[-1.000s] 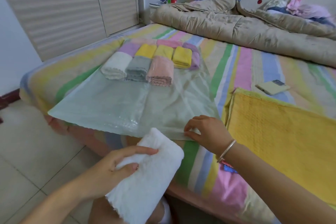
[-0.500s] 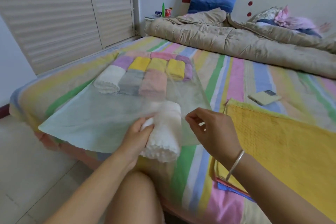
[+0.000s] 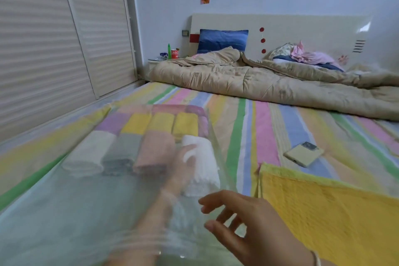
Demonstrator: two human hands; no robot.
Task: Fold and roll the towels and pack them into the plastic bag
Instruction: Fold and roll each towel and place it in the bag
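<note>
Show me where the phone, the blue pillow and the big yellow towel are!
phone (image 3: 303, 154), head view, middle of its pale back.
blue pillow (image 3: 222, 40), head view, centre of its front.
yellow towel (image 3: 334, 207), head view, its flat middle.

**Pastel stripes and towel rolls on my feed**

I read the striped cotton bedsheet (image 3: 248, 125) as lengthwise bands of green, pink, pale blue, yellow and beige. The clear plastic bag (image 3: 64, 211) has a faint grey-green tint. Through it I make out a front row of rolls: a cream rolled towel (image 3: 88, 153), a grey rolled towel (image 3: 123, 153), a dusty pink rolled towel (image 3: 155, 153) and a bright white rolled towel (image 3: 203, 164). Behind them sit three yellow rolled towels (image 3: 162, 123) and a lilac rolled towel (image 3: 112, 120).

The flat yellow waffle-textured towel (image 3: 334, 211) is edged in lime green. The slim cream phone (image 3: 303, 154) has a dark camera block. The crumpled quilt (image 3: 259, 84) is tan and the satin pillow (image 3: 222, 40) is royal blue. The cream headboard (image 3: 302, 26) carries red dots.
</note>
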